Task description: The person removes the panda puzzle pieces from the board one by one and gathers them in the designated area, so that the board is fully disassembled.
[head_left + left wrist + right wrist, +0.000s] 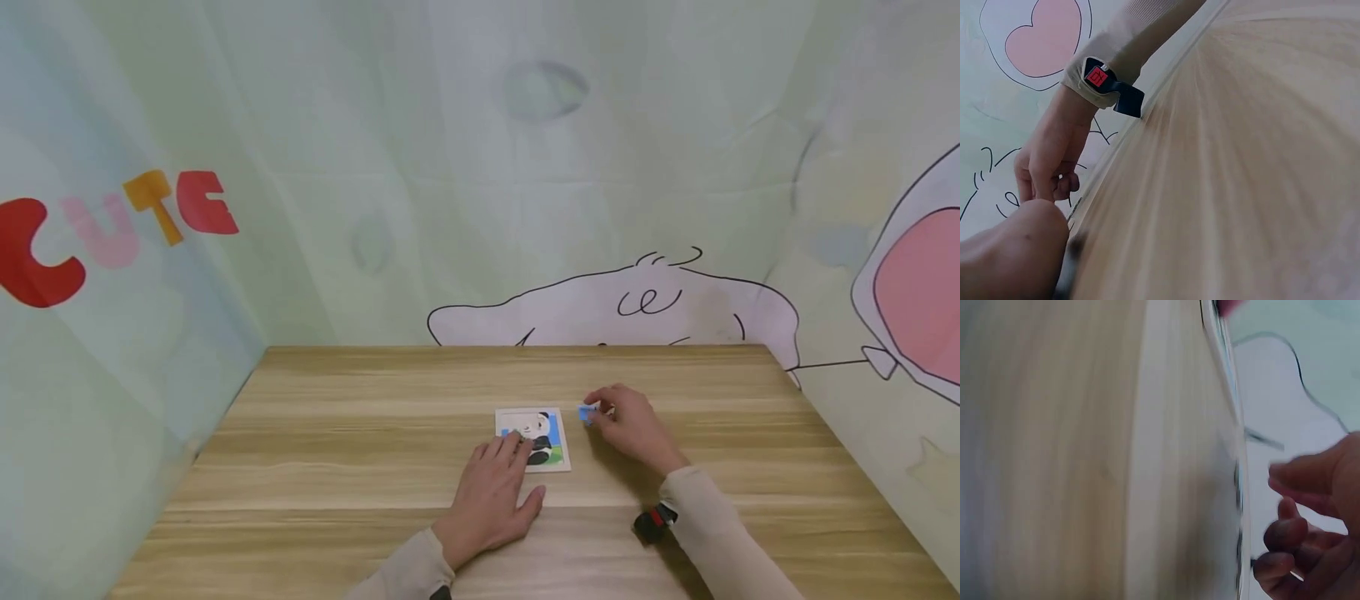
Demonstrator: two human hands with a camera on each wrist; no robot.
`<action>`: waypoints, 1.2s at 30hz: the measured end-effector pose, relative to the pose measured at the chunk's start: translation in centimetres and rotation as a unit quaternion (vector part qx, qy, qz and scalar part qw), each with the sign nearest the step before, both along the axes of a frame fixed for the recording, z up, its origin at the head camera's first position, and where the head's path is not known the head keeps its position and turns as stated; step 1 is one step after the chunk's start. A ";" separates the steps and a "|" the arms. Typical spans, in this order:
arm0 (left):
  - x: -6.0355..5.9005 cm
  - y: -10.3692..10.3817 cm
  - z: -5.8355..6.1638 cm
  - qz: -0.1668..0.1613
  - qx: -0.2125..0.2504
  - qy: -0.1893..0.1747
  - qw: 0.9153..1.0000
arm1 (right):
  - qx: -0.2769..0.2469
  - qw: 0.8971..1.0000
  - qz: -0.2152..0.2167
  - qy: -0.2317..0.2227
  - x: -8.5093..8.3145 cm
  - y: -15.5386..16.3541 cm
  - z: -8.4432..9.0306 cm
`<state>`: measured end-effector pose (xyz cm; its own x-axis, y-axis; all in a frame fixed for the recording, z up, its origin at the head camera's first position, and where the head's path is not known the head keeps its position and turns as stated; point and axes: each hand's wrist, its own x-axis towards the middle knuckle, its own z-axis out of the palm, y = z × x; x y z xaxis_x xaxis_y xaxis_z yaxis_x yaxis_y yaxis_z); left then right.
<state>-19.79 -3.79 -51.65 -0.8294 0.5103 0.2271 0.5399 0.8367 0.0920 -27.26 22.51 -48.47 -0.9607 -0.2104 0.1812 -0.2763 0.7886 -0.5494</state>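
A square panda picture puzzle in a pale frame lies on the table. My left hand rests with outstretched fingers over its lower left part, hiding some of the picture; the thumb lies off the board. To the right of the frame is a small blue puzzle piece. Over it is my right hand, with thumb and forefinger at either side of the piece. In the right wrist view that right hand is above the tabletop, fingers bent loosely, with nothing showing in its grasp.
The wood-grain table ends at a printed cloth backdrop on the far and left sides. A black device with a red face is strapped at the right wrist. Pale sleeves cover both forearms.
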 end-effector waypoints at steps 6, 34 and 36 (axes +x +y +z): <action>0.0 0.0 -0.1 -0.010 0.003 -0.008 1.000 | 0.052 0.995 0.082 -0.021 0.3 -2.5 0.0; -0.1 -0.2 -0.1 -0.021 0.022 0.020 0.999 | 0.112 0.986 0.084 -0.085 -1.6 -5.5 1.0; -0.1 -0.2 -0.1 -0.022 0.024 0.020 0.999 | 0.108 0.987 0.087 -0.081 -1.6 -5.4 0.9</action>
<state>-19.85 -3.99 -51.77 -0.7961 0.5339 0.2850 0.5803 0.8070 0.1090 -28.88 17.06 -47.55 -0.9195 -0.3912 -0.0384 -0.3402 0.8409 -0.4209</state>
